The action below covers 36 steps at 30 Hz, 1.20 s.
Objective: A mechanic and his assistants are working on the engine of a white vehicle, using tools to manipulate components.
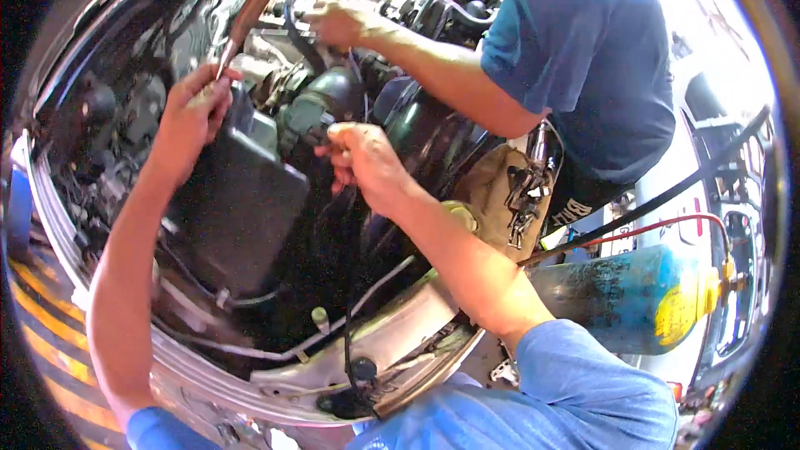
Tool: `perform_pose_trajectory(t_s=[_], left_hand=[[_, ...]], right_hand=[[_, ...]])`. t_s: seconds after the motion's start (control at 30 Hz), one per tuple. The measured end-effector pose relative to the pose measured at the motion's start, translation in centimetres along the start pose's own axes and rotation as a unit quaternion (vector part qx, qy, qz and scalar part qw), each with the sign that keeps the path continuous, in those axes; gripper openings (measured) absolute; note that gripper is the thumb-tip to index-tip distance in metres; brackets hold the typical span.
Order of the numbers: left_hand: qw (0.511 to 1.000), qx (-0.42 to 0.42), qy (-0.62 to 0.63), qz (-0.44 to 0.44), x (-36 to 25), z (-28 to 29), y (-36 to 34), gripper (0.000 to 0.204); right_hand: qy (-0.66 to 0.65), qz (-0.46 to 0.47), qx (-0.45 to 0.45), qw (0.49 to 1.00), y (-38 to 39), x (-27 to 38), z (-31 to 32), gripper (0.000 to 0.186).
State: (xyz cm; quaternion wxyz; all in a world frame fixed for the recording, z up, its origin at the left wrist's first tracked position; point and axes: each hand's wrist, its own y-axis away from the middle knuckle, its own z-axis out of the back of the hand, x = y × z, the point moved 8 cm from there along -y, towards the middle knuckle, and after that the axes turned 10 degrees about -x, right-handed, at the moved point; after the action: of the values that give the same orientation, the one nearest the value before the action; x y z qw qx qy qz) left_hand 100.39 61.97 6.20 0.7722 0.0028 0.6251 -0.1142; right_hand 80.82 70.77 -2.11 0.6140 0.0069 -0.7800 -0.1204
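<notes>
My left hand [193,112] is closed round the slim metal shank of a tool with a long brown handle [254,10]. The handle points up and away over the engine bay. My right hand [367,162] has its fingers bent and pressed against a dark plastic connector [320,123] on the side of the intake duct [333,92]. Its fingertips partly hide the connector. Between and below my hands sits a black box-shaped cover [237,212], probably the air filter housing.
Across the engine, a co-worker in a blue shirt [575,33] has both hands [337,21] among the engine parts. A tan cloth with metal tools [525,200] lies on the right fender. Beyond it are a blue gas cylinder [617,296] and a black hose [658,204].
</notes>
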Motion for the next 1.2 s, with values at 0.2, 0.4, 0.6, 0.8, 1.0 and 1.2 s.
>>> perform_pose_trajectory(t_s=[0.2,0.4,0.6,0.8,1.0,1.2], left_hand=[[1.0,0.01,0.01,-0.022,-0.1,-0.2,-0.4,0.02],[0.998,0.005,0.021,-0.055,-0.1,0.4,0.2,0.017],[0.999,-0.006,0.032,0.007,-0.4,0.2,0.2,0.012],[0.997,-0.004,0.03,-0.076,-1.4,0.0,0.4,0.014],[0.995,0.007,0.026,-0.098,-0.7,-0.3,0.0,0.011],[0.992,-0.018,-0.001,-0.126,-0.6,0.5,-0.2,0.011]], right_hand=[[-0.004,0.013,-0.066,0.998,0.1,0.5,0.7,0.033],[-0.003,0.021,-0.096,0.995,0.2,0.1,0.2,0.03],[0.008,-0.016,-0.116,0.993,0.8,-0.3,0.8,0.031],[0.008,0.009,-0.128,0.992,0.7,0.0,1.2,0.031],[0.017,-0.026,-0.133,0.991,0.5,0.0,0.6,0.03],[0.007,-0.041,-0.145,0.989,0.5,-0.6,0.6,0.03]])
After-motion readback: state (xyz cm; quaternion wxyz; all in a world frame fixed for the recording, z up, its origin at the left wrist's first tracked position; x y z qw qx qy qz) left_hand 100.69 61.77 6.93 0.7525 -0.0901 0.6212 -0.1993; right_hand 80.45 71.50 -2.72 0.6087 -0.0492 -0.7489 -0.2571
